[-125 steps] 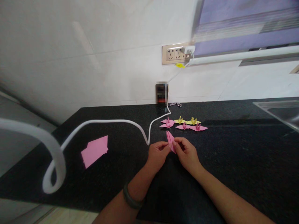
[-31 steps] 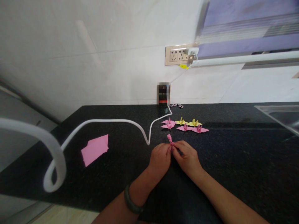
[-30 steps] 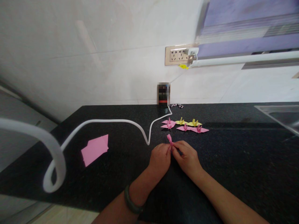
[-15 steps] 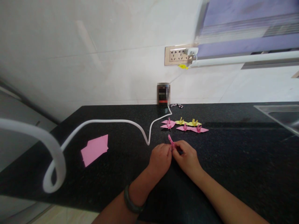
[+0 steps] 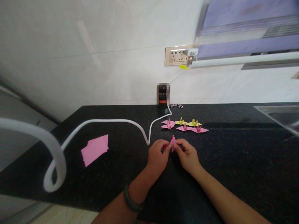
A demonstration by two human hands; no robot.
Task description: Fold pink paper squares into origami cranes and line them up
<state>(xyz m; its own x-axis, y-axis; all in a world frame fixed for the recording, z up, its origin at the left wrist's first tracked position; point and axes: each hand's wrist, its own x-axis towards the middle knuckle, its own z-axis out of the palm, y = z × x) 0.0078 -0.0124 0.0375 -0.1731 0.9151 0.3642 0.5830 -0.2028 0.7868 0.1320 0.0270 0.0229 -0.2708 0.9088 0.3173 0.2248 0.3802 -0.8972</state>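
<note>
Both hands meet over the black countertop (image 5: 233, 155) and pinch a small folded pink paper piece (image 5: 172, 143) between their fingertips. My left hand (image 5: 157, 154) grips its left side and my right hand (image 5: 187, 154) grips its right side. The paper is narrow and mostly hidden by my fingers. A dark bracelet (image 5: 130, 200) circles my left wrist. Just beyond my hands lies a row of finished paper cranes (image 5: 184, 125), pink and yellow.
A stack of flat pink paper sheets (image 5: 95, 149) lies at the left. A white cable (image 5: 112, 122) snakes across the counter to a dark device (image 5: 163, 95) against the wall, below a wall socket (image 5: 178, 56). A metal sink edge (image 5: 277, 115) shows at the far right.
The pink paper has been folded from a larger pointed flap into a small narrow piece. In the last half second my fingers shifted and the piece tilted slightly to the right.
</note>
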